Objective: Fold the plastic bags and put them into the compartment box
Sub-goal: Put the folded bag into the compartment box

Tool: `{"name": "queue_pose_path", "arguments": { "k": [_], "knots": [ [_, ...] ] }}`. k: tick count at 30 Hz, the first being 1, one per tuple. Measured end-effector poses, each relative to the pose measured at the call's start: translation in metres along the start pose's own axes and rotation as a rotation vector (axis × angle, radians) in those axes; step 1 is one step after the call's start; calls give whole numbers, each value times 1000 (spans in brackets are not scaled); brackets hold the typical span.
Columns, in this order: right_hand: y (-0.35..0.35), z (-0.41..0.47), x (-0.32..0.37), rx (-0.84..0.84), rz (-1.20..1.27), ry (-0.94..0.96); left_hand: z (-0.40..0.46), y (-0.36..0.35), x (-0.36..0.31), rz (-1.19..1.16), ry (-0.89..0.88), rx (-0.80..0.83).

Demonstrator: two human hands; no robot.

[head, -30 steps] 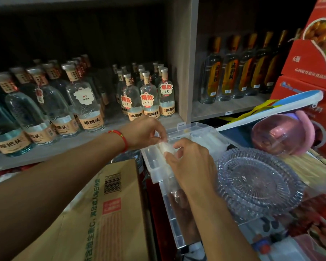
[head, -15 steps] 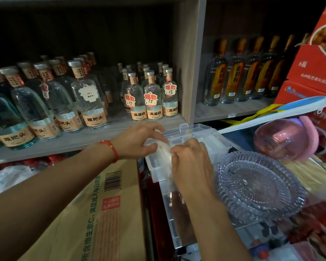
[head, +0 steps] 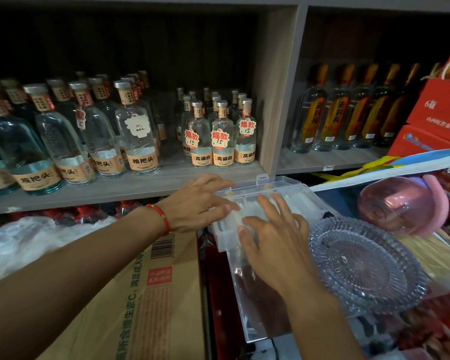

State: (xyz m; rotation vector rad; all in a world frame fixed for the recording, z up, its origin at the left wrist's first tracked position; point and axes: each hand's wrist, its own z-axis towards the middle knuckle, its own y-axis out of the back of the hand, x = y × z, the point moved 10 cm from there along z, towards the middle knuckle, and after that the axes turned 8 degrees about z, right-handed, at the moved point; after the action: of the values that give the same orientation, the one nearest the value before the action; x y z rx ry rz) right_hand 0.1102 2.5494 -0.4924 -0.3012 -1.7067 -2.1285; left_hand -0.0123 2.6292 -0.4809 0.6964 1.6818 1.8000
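Nearest the camera, a cardboard carton (head: 130, 294) with a barcode is lying under the left forearm, and the clear hinged lid (head: 260, 307) of the compartment box is hanging open beneath the right wrist. The right hand (head: 273, 237) is hovering flat over the compartment box (head: 291, 189), its fingers spread and fairly straight, resting on or just above the folded plastic bags (head: 235, 216); whether the fingertips are actually pressing them cannot be told. The left hand (head: 200, 201), with a red cord bracelet (head: 160, 216) round its wrist, is reaching in from the left, its fingers extended and lying over the box's left rim, thumb touching the whitish bag; neither hand is curling round anything. The bags are sitting inside the box's left compartments. Just right of the box a ribbed glass dish (head: 361, 263) is lying, with a pink upturned glass (head: 392, 201) beyond it. Farther back, a grey shelf (head: 102, 189) is carrying rows of clear liquor bottles (head: 140, 141), and red cartons (head: 437, 118) are stacking up at the right edge.
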Motion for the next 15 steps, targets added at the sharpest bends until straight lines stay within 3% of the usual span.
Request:
{"name": "queue_pose_path", "arguments": {
  "k": [5,8,13,15],
  "knots": [
    [-5,1,-2,49,26,-24,3,5,-3,-81,46,-24],
    [5,2,5,-8,34,-18,-17,21,8,-249,147,-191],
    [31,-9,84,-313,294,217,-129,26,48,-269,463,-405],
    [12,-9,127,-250,371,293,-188,21,61,-243,630,-474]
  ]
}}
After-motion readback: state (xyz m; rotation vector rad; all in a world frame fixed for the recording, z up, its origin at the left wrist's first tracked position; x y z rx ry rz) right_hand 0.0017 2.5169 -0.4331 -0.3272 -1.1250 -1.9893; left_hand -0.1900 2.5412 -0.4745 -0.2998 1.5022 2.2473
